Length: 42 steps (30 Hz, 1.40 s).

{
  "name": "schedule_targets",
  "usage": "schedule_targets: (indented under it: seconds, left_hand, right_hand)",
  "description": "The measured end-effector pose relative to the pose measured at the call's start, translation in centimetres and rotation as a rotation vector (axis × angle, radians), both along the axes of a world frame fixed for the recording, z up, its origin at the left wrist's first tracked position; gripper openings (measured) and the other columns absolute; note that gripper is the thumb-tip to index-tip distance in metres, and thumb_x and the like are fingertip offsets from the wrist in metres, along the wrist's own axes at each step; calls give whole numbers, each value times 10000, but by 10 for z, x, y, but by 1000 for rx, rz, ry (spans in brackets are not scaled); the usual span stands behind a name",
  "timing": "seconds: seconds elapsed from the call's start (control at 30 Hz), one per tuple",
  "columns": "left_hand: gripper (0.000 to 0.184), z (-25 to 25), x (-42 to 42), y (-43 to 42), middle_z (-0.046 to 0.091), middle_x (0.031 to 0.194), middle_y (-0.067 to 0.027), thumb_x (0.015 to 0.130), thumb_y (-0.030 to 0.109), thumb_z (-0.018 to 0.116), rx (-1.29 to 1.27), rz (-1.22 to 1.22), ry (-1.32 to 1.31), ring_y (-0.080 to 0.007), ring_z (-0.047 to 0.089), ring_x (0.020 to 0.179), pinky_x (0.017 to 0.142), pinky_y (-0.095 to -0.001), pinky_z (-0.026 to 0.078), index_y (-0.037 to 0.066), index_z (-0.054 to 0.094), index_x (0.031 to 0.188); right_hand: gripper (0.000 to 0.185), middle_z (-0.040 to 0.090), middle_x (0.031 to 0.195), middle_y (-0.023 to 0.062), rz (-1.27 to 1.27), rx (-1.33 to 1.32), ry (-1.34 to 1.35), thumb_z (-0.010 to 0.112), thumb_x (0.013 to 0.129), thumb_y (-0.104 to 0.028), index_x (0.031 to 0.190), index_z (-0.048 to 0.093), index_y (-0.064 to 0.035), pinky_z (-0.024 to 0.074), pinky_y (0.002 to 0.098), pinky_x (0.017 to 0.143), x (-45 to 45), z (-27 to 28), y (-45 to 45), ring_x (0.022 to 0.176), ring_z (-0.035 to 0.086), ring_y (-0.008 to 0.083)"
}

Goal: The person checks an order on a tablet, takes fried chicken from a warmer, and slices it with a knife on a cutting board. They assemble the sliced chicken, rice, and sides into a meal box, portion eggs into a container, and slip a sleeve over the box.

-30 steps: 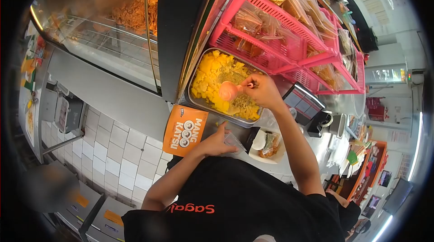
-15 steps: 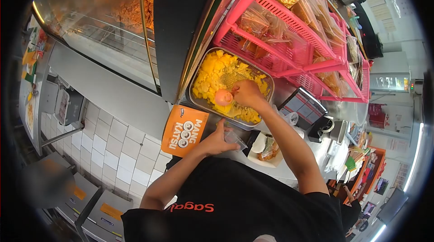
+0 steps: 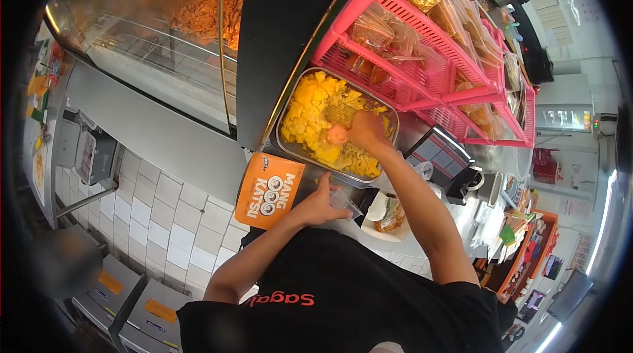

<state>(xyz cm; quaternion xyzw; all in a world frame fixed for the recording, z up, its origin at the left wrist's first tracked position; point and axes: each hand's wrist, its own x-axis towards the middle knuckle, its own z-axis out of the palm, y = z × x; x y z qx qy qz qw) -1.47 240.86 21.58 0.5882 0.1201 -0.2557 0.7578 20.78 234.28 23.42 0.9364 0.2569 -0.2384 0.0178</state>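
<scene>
My right hand (image 3: 367,131) is closed around a small peach-orange scoop (image 3: 337,134) at the yellow food. That food, soft and in chunks (image 3: 308,116), fills much of a metal tray (image 3: 285,144); its bottom shows through near the middle. Lower down, my left hand (image 3: 320,203) has its thumb and fingers around a clear plastic cup (image 3: 344,202), just below the tray's near edge. Beside this hand lies an orange box lid with printed lettering (image 3: 269,191). To the right of the cup, an open takeaway box (image 3: 394,232) contains a browned piece of food (image 3: 391,217).
Pink stacked baskets (image 3: 422,56) with bagged goods rise behind the tray. A heated glass display (image 3: 165,36) holds fried food at upper left. On the right stand a tablet-like screen (image 3: 440,157) and stacked white packaging (image 3: 484,221). Tiled floor (image 3: 178,228) shows below the counter.
My right hand has moved slightly, and the scoop has turned, so its round opening no longer faces up. The left hand keeps its place with the cup. The camera view has shifted a little.
</scene>
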Motion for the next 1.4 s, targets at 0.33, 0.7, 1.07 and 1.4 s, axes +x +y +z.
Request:
schedule_targets:
  seconds: [0.33,0.7,1.07,1.4]
  left_hand:
    - [1277,-2,-3,4,454,1372,-243,702,373,857,47,-7,-25,-267,575,1090,900,-338,485,-88,-50,1474]
    - [1255,7,-3,5,444,1368,-262,711,373,843,92,-22,-17,-297,578,1108,942,-354,470,-72,-39,1485]
    - [1243,1,-3,2,454,1355,-279,691,396,833,161,-32,-25,-338,583,1127,977,-376,457,-68,-2,1486]
    - [1223,-2,2,1,450,1360,-260,702,386,854,83,9,5,-272,578,1058,898,-349,487,-90,36,1476]
  right_hand:
    - [129,677,823,191,163,325,-85,652,816,-136,854,658,-13,514,437,689,10,61,-24,736,661,358]
    - [166,698,772,130,-20,570,190,693,825,-154,924,671,-22,523,322,655,-5,79,-40,692,684,188]
    - [104,633,823,180,352,437,-183,583,815,-83,820,648,-1,500,477,718,1,11,-18,808,629,389]
    - [165,662,886,227,276,410,119,634,810,-144,926,693,-42,509,484,738,-1,57,2,843,652,398]
